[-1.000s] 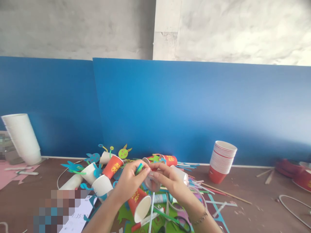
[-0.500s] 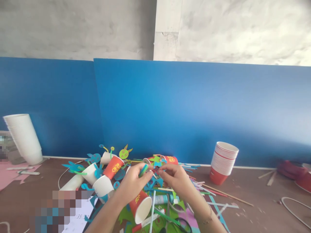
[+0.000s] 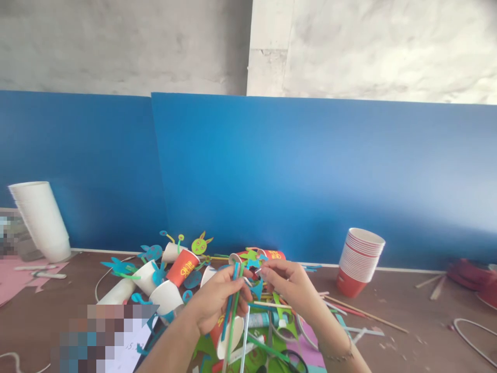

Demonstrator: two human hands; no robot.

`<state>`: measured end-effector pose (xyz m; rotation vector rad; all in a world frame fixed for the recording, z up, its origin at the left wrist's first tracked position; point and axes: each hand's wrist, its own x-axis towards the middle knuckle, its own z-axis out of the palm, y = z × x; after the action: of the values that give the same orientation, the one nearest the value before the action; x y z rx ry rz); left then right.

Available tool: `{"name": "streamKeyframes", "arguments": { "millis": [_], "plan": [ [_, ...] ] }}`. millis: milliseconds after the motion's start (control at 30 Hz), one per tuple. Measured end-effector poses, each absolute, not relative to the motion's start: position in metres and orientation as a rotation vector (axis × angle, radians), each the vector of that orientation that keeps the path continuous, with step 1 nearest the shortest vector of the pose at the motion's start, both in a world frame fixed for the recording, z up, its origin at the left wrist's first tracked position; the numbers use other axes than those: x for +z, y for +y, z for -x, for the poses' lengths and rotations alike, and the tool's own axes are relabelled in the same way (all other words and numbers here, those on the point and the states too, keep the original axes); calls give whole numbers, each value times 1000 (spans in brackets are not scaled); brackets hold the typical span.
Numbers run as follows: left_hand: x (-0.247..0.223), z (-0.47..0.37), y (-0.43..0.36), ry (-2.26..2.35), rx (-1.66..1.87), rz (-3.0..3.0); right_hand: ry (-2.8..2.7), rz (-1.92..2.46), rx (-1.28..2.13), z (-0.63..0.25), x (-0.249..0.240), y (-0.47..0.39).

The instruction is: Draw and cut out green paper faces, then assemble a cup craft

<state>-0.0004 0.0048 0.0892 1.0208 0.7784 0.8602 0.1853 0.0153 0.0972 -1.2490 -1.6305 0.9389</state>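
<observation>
My left hand point(image 3: 219, 298) is closed around two thin straw-like strips, a blue strip point(image 3: 225, 318) and a green strip point(image 3: 233, 324), which hang down from its fingers. Across from it, my right hand point(image 3: 287, 282) has thumb and fingertips pinched together on a small pale bit, too small to name. A gap separates the two hands. Beneath the left hand lies a red and white paper cup point(image 3: 236, 331), partly covered by the strips. Scraps of blue paper point(image 3: 256, 290) show between the hands. Below them are a pale blue tube point(image 3: 258, 319) and scissors with black handles point(image 3: 298, 361).
Decorated cups, among them a red cup point(image 3: 183, 268) and a white cup point(image 3: 166, 296), crowd the left side. A red-and-white cup stack point(image 3: 359, 261) stands right, a white cup stack point(image 3: 41, 220) far left. Thin sticks point(image 3: 373, 316) lie right; a blue partition point(image 3: 291, 176) rises behind.
My left hand has lowered and turned, so the blue and green strips now point downward over the cup. My right hand has shifted slightly right, widening the gap between the hands.
</observation>
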Motion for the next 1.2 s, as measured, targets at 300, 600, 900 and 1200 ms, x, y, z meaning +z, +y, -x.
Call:
{"name": "streamKeyframes", "arguments": {
  "millis": [300, 600, 900, 1200],
  "plan": [
    [82, -12, 3, 804, 893, -1196, -1684, 1239, 1014, -176, 98, 10],
    [82, -17, -1, 862, 849, -1237, -1673, 1271, 1016, -175, 94, 11],
    [74, -18, 2, 1013, 868, -1461, -1695, 1358, 959, -164, 94, 8],
    [76, -20, 2, 1039, 889, -1430, -1635, 1302, 995, -168, 94, 8]
  ]
}}
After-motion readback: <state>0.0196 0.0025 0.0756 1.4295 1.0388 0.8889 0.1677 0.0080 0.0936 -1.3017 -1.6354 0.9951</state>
